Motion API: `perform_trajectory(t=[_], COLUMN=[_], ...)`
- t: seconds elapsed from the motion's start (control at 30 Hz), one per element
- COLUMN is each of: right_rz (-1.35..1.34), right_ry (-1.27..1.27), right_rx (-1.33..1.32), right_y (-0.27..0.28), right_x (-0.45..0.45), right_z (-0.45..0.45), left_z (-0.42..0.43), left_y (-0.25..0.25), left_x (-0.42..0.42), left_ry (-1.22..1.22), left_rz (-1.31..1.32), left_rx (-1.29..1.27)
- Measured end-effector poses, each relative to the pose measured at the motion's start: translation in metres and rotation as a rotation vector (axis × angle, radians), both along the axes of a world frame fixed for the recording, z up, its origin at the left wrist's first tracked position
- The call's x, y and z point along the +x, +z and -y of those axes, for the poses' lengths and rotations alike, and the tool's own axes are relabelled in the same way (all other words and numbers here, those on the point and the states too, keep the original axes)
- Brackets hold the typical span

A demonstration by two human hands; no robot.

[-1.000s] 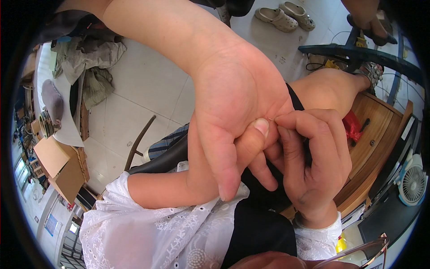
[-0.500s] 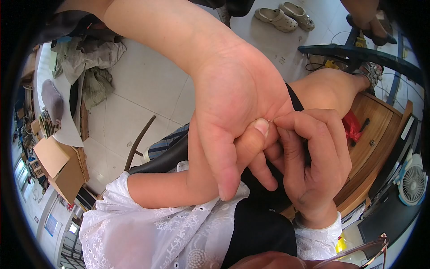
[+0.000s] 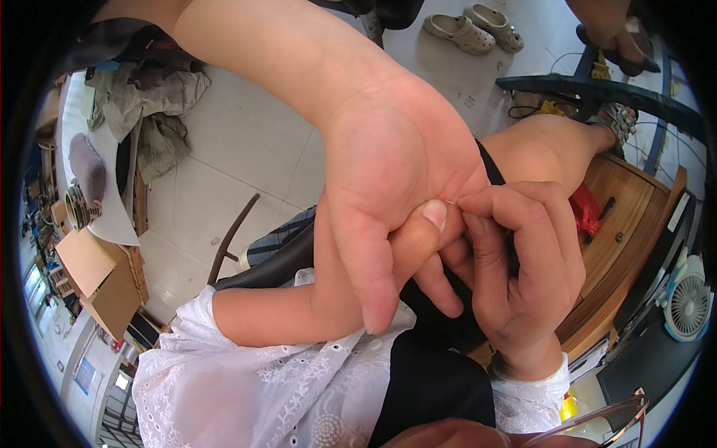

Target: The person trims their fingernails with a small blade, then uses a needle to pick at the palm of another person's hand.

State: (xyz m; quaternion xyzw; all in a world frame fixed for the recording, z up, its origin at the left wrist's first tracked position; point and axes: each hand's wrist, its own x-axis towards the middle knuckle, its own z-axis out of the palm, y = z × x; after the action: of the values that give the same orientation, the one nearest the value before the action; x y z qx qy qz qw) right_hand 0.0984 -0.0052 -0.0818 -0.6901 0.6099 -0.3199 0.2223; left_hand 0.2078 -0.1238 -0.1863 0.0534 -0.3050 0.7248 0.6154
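Another person's hand (image 3: 403,149) reaches in from the upper left, palm up. My left hand (image 3: 417,237) is closed around the finger side of that hand, thumb pressing on the palm near the finger bases. Close beside my thumb tip, my right hand (image 3: 526,261) pinches what looks like a fine needle (image 3: 450,202) between thumb and forefinger. Its tip is at the skin of the palm; whether it goes in is too small to tell. The other person's fingers are partly hidden behind my hands.
A wooden drawer cabinet (image 3: 624,216) with a red plastic bag (image 3: 585,209) stands at right, near a small fan (image 3: 687,305). Beige clogs (image 3: 459,33) lie on the tiled floor (image 3: 239,142). A cardboard box (image 3: 104,280) and a cloth-covered table (image 3: 108,190) are at left.
Almost nothing differs. My left thumb tip has shifted very slightly, while both hands and the other person's hand keep their places.
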Motion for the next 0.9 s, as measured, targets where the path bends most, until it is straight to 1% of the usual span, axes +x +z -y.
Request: perform_trajectory(t=[0.17,0.27,0.3,0.33,0.37,0.4,0.43,0.47,0.5,0.57,0.63,0.67,0.87,0.9], right_rz=[0.03,0.096,0.161,0.226,0.224,0.302,0.38,0.379,0.425,0.471,0.562,0.562,0.629,0.719], right_ry=[-0.008,0.006,0.005,0.004,0.003,-0.042,-0.086,-0.087,-0.069,-0.052,-0.108,-0.109,-0.151,-0.194], right_rx=[0.026,0.084,0.139,0.195,0.191,0.282,0.373,0.371,0.368,0.364,0.44,0.439,0.461,0.478], right_y=[0.001,0.002,0.002,0.003,0.004,0.006,0.006,0.006,0.004,0.004,0.005,0.005,0.008,0.007], right_x=[-0.002,-0.007,-0.008,-0.01,-0.011,-0.011,-0.012,-0.013,-0.015,-0.015,-0.014,-0.014,-0.014,-0.014], right_z=[0.0,0.002,0.003,0.003,0.004,0.004,0.004,0.004,0.005,0.005,0.004,0.004,0.005,0.004], left_z=[0.0,0.0,0.001,-0.001,-0.004,-0.005,-0.004,-0.002,0.006,0.011,0.012,0.012,0.017,0.018], left_y=[-0.004,-0.006,-0.005,-0.008,-0.012,-0.011,-0.009,-0.006,0.012,0.025,0.027,0.028,0.034,0.034], left_x=[-0.005,-0.009,-0.009,-0.01,-0.01,-0.012,-0.01,-0.007,0.004,0.012,0.013,0.013,0.007,0.005], left_ry=[-0.119,-0.221,-0.262,-0.268,-0.274,-0.136,-0.068,0.001,0.368,0.732,0.779,0.794,0.754,0.838], left_rz=[0.088,0.177,0.227,0.224,0.22,0.075,0.002,-0.07,-0.457,-0.839,-0.894,-0.913,-0.913,-1.084], left_rx=[0.073,0.137,0.154,0.186,0.217,0.191,0.178,0.162,-0.158,-0.487,-0.53,-0.544,-0.528,-0.62])
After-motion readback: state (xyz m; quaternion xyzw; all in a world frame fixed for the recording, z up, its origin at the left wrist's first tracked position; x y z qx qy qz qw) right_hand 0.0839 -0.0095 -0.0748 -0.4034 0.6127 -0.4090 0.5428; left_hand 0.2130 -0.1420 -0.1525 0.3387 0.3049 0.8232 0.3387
